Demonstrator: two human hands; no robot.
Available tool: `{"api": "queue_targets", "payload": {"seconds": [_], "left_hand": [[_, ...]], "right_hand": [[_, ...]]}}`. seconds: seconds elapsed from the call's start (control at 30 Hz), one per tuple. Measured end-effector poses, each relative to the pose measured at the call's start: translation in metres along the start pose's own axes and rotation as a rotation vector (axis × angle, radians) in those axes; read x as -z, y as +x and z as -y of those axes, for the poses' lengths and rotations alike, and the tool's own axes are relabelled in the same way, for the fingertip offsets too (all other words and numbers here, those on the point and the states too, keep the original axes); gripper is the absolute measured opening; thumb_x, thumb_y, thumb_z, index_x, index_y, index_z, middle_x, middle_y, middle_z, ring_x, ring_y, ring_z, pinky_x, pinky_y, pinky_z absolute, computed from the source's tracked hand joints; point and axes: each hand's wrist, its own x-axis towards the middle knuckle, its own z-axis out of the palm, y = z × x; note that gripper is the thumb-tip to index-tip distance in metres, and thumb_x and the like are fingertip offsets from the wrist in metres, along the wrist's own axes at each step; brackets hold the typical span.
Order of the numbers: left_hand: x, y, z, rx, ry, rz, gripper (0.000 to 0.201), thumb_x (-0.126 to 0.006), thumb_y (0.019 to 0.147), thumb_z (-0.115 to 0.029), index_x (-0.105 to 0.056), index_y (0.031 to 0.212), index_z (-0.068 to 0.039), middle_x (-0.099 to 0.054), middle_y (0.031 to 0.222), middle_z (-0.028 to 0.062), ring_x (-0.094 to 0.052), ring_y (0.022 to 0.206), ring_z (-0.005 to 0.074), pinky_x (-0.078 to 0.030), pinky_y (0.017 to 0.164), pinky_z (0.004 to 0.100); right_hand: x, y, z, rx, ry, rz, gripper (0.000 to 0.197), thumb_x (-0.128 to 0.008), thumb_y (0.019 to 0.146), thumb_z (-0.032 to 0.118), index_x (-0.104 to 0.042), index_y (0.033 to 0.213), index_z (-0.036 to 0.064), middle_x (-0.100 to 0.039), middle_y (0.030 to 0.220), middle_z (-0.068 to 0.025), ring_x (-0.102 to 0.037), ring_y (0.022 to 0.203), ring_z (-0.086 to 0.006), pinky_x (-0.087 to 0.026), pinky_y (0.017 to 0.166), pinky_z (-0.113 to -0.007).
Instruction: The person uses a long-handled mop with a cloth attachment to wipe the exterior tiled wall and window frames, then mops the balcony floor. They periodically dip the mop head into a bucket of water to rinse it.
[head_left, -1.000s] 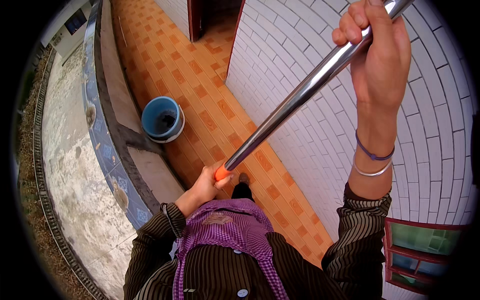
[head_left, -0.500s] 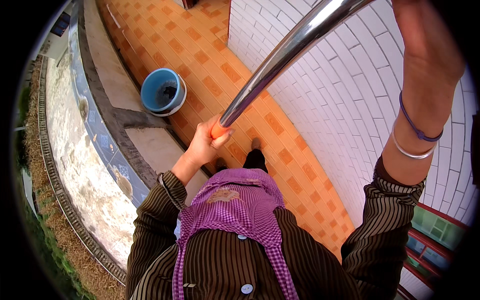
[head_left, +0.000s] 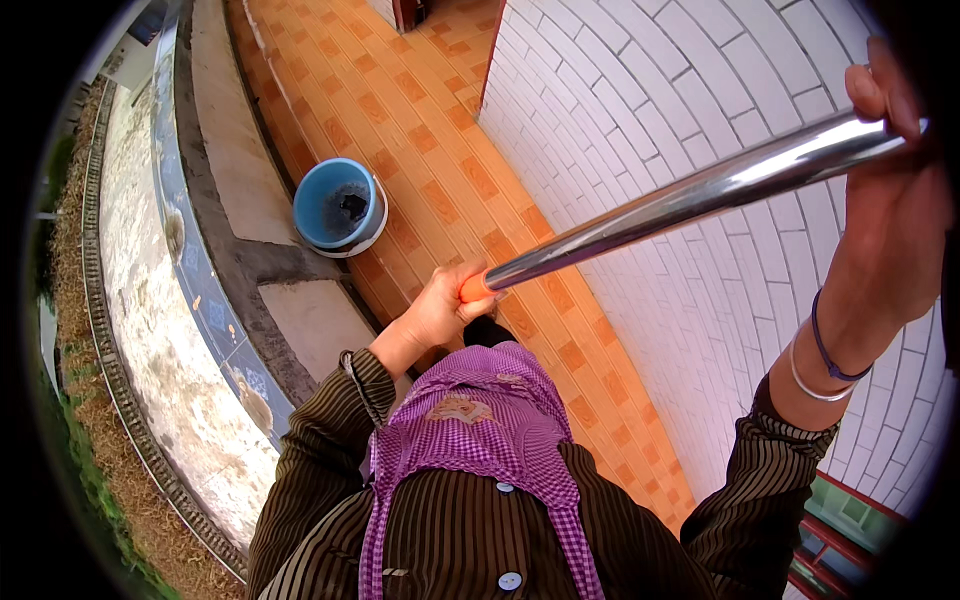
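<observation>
The pole has swung rightward; 1 blue bucket holds something dark.

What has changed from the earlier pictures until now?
The right hand moved right, swinging the pole flatter across the view. The left hand rose slightly in the picture. Nothing was taken or released: both hands still hold the pole. The bucket stayed beside the low wall.

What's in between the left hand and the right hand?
In the head view, a shiny metal pole stretches between them: the left hand grips its orange end, and the right hand holds it farther along.
</observation>
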Motion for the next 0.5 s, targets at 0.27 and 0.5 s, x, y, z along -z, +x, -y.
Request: {"api": "queue_targets", "payload": {"seconds": [0.27,0.5], "left_hand": [[0.02,0.055,0.03,-0.024,0.051,0.044,0.021,-0.068,0.085,-0.024,-0.062,0.094,-0.006,-0.063,0.076,0.0169,-0.062,0.069,0.0341,-0.05,0.064,0.0391],[0.064,0.133,0.074,-0.031,-0.447,0.047,0.021,-0.051,0.098,-0.019,-0.062,0.095,-0.002,-0.06,0.084,0.002,-0.054,0.076,0.0103,-0.044,0.064,0.0248]], "right_hand": [[0.021,0.051,0.002,-0.064,-0.059,-0.128,0.067,-0.051,0.094,0.02,-0.011,0.145,0.0023,-0.055,0.068,-0.0064,-0.06,0.054,-0.0183,-0.053,0.053,-0.032],[0.024,0.141,0.023,0.13,-0.01,-0.317,0.054,-0.044,0.097,0.015,-0.02,0.144,0.0048,-0.059,0.087,-0.0093,-0.06,0.066,-0.0163,-0.053,0.054,-0.03]]}}
